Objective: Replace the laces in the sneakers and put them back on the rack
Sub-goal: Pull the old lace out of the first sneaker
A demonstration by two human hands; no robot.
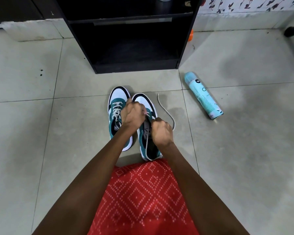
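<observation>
Grey tile floor [41, 116] | black rack [136, 66] | left grip [132, 114], right grip [161, 131] pinch lace [166, 111]

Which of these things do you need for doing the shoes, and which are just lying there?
Needed: laced teal-and-white sneaker, teal-and-white sneaker being laced, loose white lace, black shoe rack.
Lying about: pale blue spray can, small orange object behind the rack.

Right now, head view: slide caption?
Left hand, right hand thread white lace into teal-and-white sneaker beside laced twin.
</observation>
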